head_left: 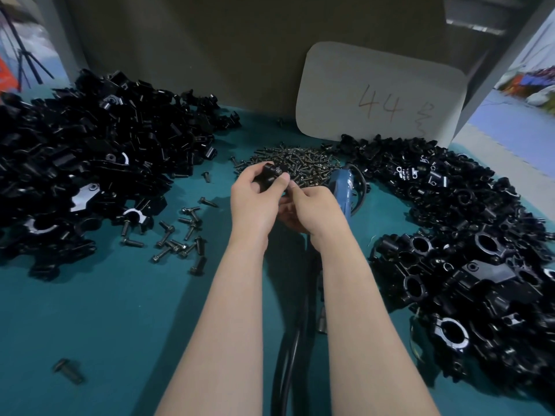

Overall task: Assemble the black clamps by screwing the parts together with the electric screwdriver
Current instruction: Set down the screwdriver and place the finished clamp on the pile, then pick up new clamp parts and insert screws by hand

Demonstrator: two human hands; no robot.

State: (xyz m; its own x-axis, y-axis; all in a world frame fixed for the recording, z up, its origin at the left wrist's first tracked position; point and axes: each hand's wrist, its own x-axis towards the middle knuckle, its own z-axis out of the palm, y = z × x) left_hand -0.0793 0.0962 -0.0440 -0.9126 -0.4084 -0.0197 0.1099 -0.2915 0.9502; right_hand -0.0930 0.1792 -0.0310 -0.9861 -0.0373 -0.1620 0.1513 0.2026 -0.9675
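My left hand (255, 202) grips a black clamp part (270, 174) above the middle of the teal table. My right hand (318, 211) is pressed against it from the right, its fingertips at the clamp's lower edge; what they pinch is hidden. The blue electric screwdriver (342, 190) lies on the table just behind my right hand, not held. A heap of small dark screws (300, 163) lies right behind the hands.
A big pile of loose black clamp parts (90, 163) fills the left side. Assembled clamps (468, 265) are heaped along the right. Several larger bolts (180, 235) lie scattered left of my arms. A card marked 44 (381, 94) leans at the back. A black cable (288, 355) runs between my forearms.
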